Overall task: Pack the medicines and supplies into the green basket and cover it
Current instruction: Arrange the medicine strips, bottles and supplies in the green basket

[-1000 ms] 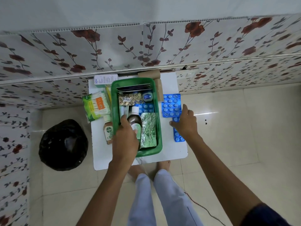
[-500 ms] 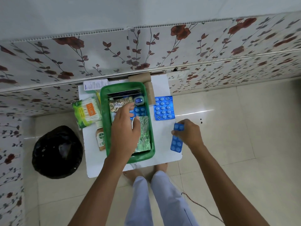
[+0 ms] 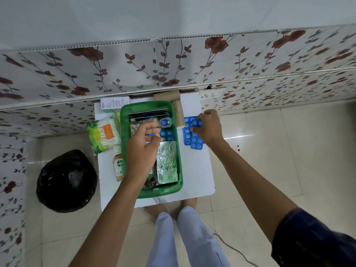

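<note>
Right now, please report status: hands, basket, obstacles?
Left hand inside green plastic basket, grip unclear. Right hand on blue blister strips beside it. No obstruction.

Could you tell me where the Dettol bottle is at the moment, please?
The Dettol bottle lies on the white table, just outside the green basket's left wall, below the cotton bud pack.

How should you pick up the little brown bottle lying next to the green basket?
Grip the brown bottle across its labelled middle, coming from above and its outer left side. It lies flat on the white table with its white cap pointing away, close beside the green basket wall, so that side looks too tight for fingers. The left hand is nearest.
</note>
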